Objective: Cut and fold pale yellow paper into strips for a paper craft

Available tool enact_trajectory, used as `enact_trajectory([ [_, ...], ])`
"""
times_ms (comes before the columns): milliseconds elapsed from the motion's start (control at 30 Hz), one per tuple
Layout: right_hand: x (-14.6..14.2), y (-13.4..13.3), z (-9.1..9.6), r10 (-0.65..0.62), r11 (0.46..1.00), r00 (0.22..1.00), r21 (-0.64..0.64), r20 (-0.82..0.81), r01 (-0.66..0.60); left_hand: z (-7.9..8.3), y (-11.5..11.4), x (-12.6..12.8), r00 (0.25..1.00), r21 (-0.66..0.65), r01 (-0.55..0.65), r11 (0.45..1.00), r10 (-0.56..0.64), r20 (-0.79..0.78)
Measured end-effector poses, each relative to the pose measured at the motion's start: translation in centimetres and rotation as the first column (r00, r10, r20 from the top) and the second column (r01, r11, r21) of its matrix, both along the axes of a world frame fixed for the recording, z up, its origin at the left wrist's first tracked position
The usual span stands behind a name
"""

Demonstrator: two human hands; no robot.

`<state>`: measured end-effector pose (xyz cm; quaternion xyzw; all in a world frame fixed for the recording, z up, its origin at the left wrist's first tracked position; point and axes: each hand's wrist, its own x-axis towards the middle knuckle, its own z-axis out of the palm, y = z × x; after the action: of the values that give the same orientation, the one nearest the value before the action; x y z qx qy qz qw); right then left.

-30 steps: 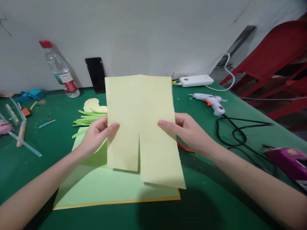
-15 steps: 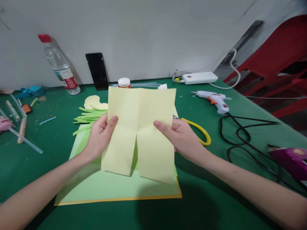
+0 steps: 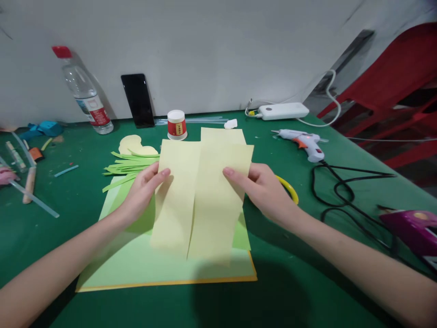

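Pale yellow paper (image 3: 175, 196) is held up between my two hands, divided lengthwise into two side-by-side halves. Whether they still join at the top, I cannot tell. My left hand (image 3: 145, 187) pinches the left half at its outer edge, thumb in front. On the other side, my right hand (image 3: 266, 187) grips the right half (image 3: 215, 205) the same way. Another pale yellow piece (image 3: 221, 135) shows behind the top edge. Below lie green sheets (image 3: 129, 262) with an orange-edged layer underneath. A yellow scissors handle (image 3: 289, 189) is partly hidden behind my right hand.
Green paper strips (image 3: 133, 165) and a pale yellow cutout (image 3: 131, 144) lie left. Behind stand a bottle (image 3: 87, 98), phone (image 3: 138, 100) and red-white cup (image 3: 176, 125). At right are a white glue gun (image 3: 302, 141), its black cord, a purple tool (image 3: 409, 228) and a power strip (image 3: 283, 110).
The held paper came down slightly, its lower gap narrowed, and its halves now have uneven top edges. The cup and a pale yellow piece behind the paper have come into fuller view.
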<state>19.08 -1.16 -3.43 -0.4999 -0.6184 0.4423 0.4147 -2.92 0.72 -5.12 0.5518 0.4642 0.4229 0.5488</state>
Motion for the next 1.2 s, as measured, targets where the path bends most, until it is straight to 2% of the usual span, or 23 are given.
enact_trajectory([
  [100,-0.4,0.1,-0.5,-0.053,0.999,0.998,-0.007,0.044,0.054,-0.2,0.0,0.3,0.997,-0.018,-0.06,0.998,0.059,-0.053],
  [233,-0.6,0.3,-1.1,-0.181,0.983,0.979,0.055,0.093,0.177,0.1,-0.5,0.8,0.975,0.052,-0.154,0.987,0.16,-0.153],
  [467,-0.6,0.5,-1.0,-0.247,0.967,0.962,0.094,0.114,0.237,0.6,-0.7,0.8,0.962,0.124,-0.172,0.977,0.193,-0.192],
  [800,-0.5,0.4,-0.7,-0.212,0.976,0.971,0.069,0.111,0.205,0.7,-0.7,0.6,0.969,0.1,-0.149,0.984,0.165,-0.184],
  [1033,-0.4,0.6,-0.6,-0.055,0.998,0.997,0.001,0.056,0.055,-0.4,0.4,-0.5,0.998,0.069,-0.043,0.997,0.046,-0.033],
  [1200,-0.5,0.7,-1.0,-0.064,0.998,0.997,-0.006,0.041,0.065,-0.1,0.2,0.2,0.979,0.078,-0.146,0.986,0.156,-0.135],
])
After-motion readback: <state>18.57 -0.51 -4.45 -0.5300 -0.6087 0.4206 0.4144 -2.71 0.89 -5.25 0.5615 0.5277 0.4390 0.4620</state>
